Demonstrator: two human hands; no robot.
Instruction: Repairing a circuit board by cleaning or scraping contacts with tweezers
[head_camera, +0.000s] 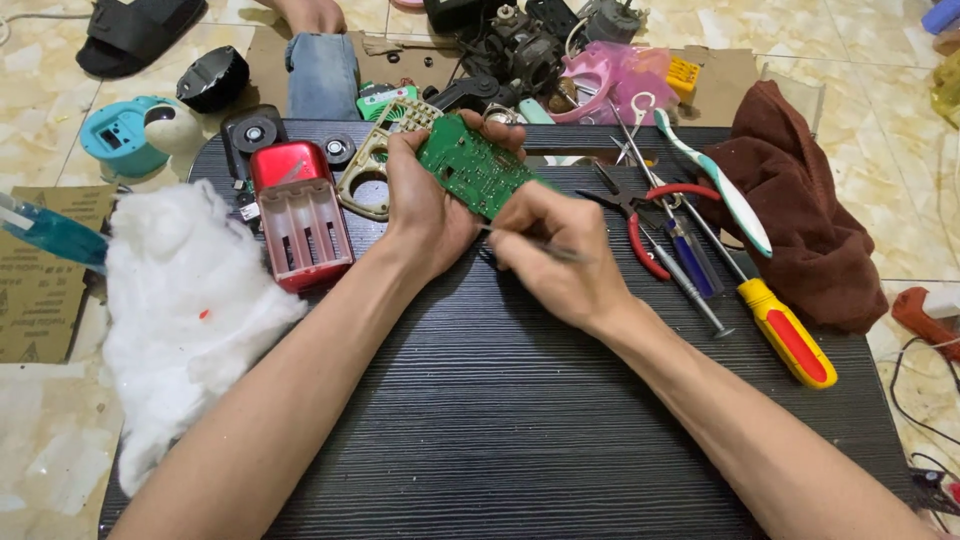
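While read from left to right: the scene is set out below;
Cotton wad (190, 300): laid at the dark table's (500, 420) left edge, beside a red battery case (300, 215);
Left hand (425, 205): clamped on a green circuit board (475, 165), held tilted above the table;
Right hand (555, 255): fingers pinched together on a thin metal tool (545, 245), tip at the board's lower edge;
Risk: the board could be scratched if the tip slips;
Hidden: the tool's tip and kind cannot be made out; red pliers (640, 225) and screwdrivers (770, 315) are left near.

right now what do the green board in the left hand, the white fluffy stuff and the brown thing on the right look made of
Green circuit board, held by the left hand: rigid laminate with a glossy green coating, dotted with pale solder points. White fluffy wad: loose fibre, probably cotton or polyester stuffing, matte and wispy at its edges. Brown cloth: soft fabric, perhaps towelling, matte, lying in deep folds.
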